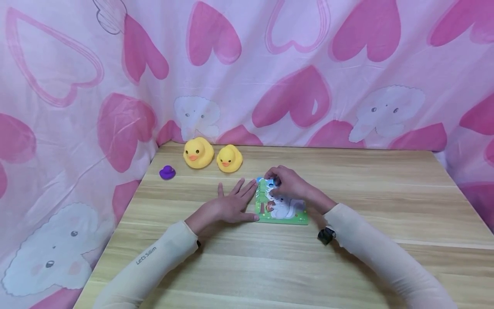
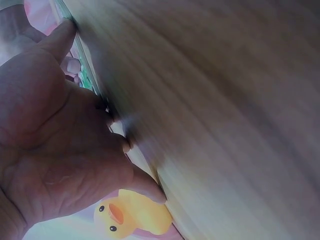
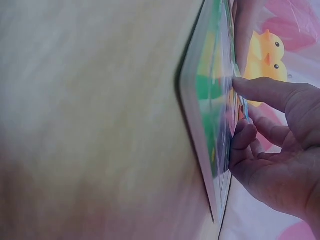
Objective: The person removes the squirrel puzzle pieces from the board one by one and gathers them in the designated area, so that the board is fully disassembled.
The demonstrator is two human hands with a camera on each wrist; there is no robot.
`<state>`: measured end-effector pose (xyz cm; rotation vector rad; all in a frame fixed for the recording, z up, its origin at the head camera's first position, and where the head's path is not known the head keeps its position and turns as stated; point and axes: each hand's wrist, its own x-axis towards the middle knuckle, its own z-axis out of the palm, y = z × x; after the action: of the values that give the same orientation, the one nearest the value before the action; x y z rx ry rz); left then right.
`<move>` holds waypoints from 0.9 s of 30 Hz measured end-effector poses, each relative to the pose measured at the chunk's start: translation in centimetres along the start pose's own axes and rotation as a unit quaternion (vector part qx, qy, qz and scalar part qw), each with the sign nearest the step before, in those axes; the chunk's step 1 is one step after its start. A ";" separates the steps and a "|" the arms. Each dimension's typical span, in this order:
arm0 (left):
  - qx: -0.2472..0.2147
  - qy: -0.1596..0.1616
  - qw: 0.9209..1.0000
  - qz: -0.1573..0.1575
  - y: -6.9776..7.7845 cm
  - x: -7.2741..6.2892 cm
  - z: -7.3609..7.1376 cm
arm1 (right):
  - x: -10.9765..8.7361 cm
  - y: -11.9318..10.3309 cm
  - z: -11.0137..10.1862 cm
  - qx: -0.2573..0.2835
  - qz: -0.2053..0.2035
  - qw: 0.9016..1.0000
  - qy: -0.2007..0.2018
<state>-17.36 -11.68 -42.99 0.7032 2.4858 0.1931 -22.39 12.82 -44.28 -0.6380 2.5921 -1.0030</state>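
A small picture puzzle (image 1: 281, 220) lies flat on the wooden table, showing a white animal, green trees and grass. My left hand (image 1: 230, 207) is spread on the tabletop, its thumb and forefinger reaching the puzzle's left edge. Over the upper part of the picture, my right hand (image 1: 288, 185) bends its fingers down. In the right wrist view it pinches a thin puzzle piece (image 3: 245, 111), raised on edge just off the board, between thumb and fingers. A dark gap shows in the picture beside those fingertips. The right hand hides the puzzle's upper right.
Behind the left hand stand a large yellow rubber duck (image 1: 198, 153) and a smaller yellow duck (image 1: 229, 159). A little purple duck (image 1: 167, 172) sits near the table's left edge. A pink heart-patterned curtain (image 1: 247, 77) borders the table (image 1: 386, 189) at the back and sides.
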 end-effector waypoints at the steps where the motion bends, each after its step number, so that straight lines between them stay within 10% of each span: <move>1: -0.001 0.000 1.000 0.001 0.0 0.0 0.0 | 0.1 0.0 0.0 0.000 0.003 1.000 -0.001; 27: -0.007 -0.001 1.000 -0.004 0.0 0.0 0.3 | -3.1 4.2 -4.3 0.090 0.021 0.995 0.028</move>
<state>-17.17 -11.70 -43.24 0.6875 2.4833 0.2078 -22.76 19.54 -43.73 -0.5146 2.5126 -1.2406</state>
